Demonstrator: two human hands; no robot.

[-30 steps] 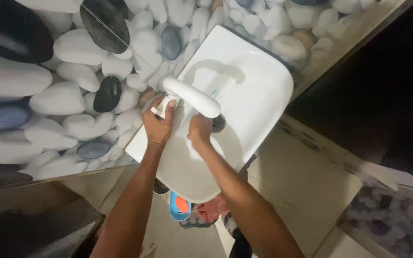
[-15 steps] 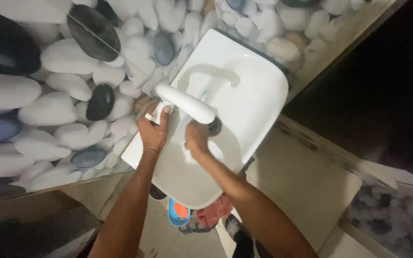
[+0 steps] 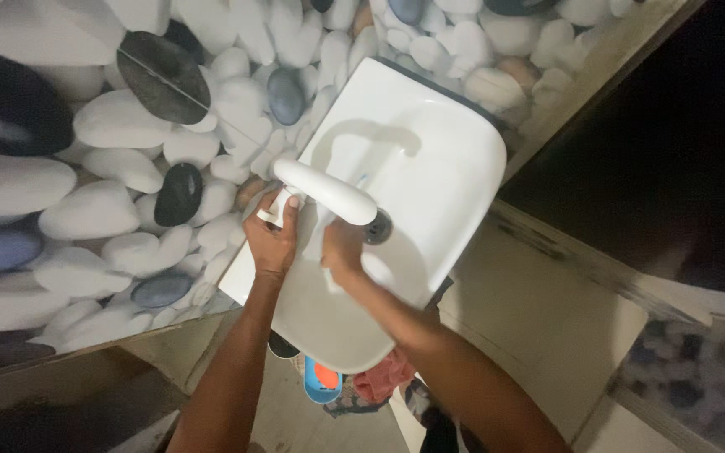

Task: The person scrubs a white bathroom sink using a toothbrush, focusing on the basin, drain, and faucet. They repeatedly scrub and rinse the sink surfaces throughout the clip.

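At the basin's left edge my left hand (image 3: 272, 237) is closed around the white tap handle (image 3: 272, 205); I'd turn it gently, in small amounts. The white spout (image 3: 326, 191) reaches over the white basin (image 3: 430, 159). Beneath it my right hand (image 3: 341, 249) is curled; whether it holds anything, I cannot tell. I'd keep it low, near the drain (image 3: 378, 226).

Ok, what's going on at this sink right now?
A person stands over a white wall-mounted basin set against a pebble-pattern wall. The left hand grips the small white tap handle at the base of the white spout. The right hand is inside the bowl under the spout, beside the drain. Whether water is running cannot be told.
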